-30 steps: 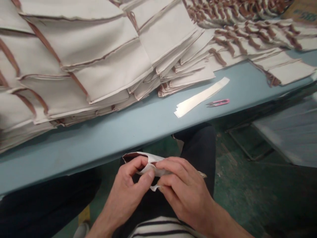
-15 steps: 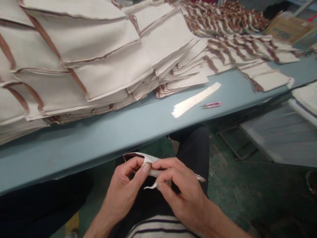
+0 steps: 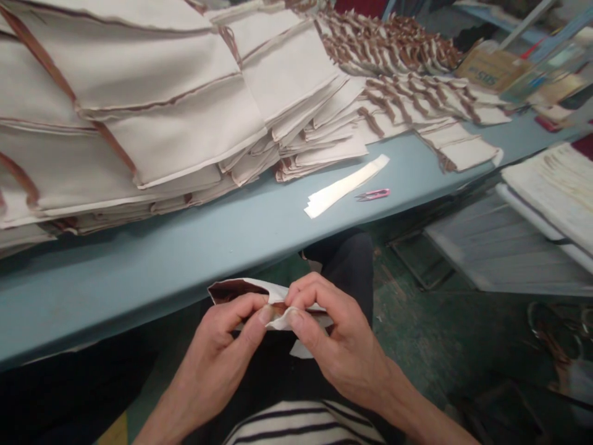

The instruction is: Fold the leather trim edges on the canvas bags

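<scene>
Over my lap, a cream fabric pouch (image 3: 277,292) with a dark brown inside is pinched between both hands, its left end gaping. My left hand (image 3: 227,340) grips its edge between thumb and forefinger. My right hand (image 3: 333,327) pinches the edge close beside, thumb pressed on a small folded white flap (image 3: 280,321). A pale strip end (image 3: 301,350) hangs below the right thumb. On the table lie several cream strips (image 3: 347,185) and pink-handled thread snips (image 3: 373,194).
Large stacks of cream fabric pieces with brown trim (image 3: 185,136) cover the back left of the blue table (image 3: 185,266). Brown-tied bundles (image 3: 393,43) and a cardboard box (image 3: 491,67) stand farther back. At right is a rack (image 3: 486,253) with pale cloth on top.
My right hand has moved the loose white end up against the pouch edge, near the left thumb. The pouch gapes wider on the left. The view has shifted slightly right.
</scene>
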`<action>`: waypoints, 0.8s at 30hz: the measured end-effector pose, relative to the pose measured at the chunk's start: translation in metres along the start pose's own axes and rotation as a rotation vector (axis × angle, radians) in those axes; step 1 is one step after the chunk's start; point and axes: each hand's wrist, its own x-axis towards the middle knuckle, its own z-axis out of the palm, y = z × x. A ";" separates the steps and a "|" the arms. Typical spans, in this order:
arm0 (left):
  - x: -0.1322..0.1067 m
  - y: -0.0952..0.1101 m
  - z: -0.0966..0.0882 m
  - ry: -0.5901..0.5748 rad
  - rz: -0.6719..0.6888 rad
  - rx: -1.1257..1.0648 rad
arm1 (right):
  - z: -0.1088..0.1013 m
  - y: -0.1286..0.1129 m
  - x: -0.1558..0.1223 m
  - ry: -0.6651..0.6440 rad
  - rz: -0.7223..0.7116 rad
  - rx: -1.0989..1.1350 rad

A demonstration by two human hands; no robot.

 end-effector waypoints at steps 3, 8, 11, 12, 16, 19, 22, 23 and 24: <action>0.001 0.003 -0.001 0.026 -0.009 0.018 | -0.001 -0.001 0.002 -0.029 -0.005 -0.056; -0.001 0.006 -0.001 0.021 -0.036 -0.001 | -0.005 -0.005 0.004 -0.083 0.059 -0.107; -0.001 0.007 0.001 0.022 -0.025 0.001 | -0.007 -0.007 0.006 -0.098 0.118 -0.139; -0.001 0.008 0.001 0.022 -0.020 0.003 | -0.007 -0.008 0.007 -0.102 0.148 -0.146; -0.001 0.010 0.001 0.019 -0.018 -0.013 | -0.005 -0.008 0.009 -0.095 0.255 -0.168; -0.002 0.009 -0.001 0.017 -0.050 -0.053 | -0.003 -0.008 0.010 -0.077 0.283 -0.149; -0.003 0.003 -0.002 0.013 -0.113 -0.137 | -0.002 -0.007 0.009 -0.080 0.289 -0.097; -0.003 0.001 -0.002 0.010 -0.135 -0.171 | -0.002 -0.007 0.009 -0.081 0.286 -0.074; -0.003 -0.001 -0.001 0.002 -0.155 -0.208 | -0.001 -0.006 0.009 -0.084 0.280 -0.050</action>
